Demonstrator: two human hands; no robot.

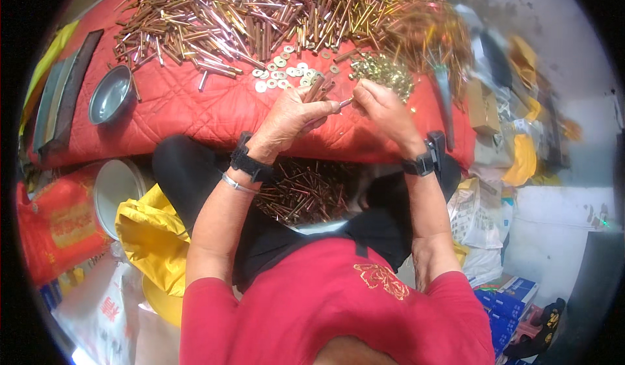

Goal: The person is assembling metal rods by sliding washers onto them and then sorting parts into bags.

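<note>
My left hand [294, 112] is closed around several slim metal rods [318, 89], their ends fanning out past the fingers. One purplish rod [344, 104] points to the right between thumb and fingers. At that rod's tip my right hand [383, 108] has its thumb and forefinger pinched together; whatever is between them is too small to make out. Flat round washers [278, 75] lie scattered on the red cloth just beyond my left hand. Past my right hand sits a heap of small brass-coloured pieces [390, 72], perhaps nuts.
A big pile of metal rods [260, 13] covers the far side of the red quilted cloth [189, 111]. On the left stands a metal bowl [111, 96]. More rods [305, 192] lie below the near edge, between my legs. A yellow bag [153, 231] hangs at lower left.
</note>
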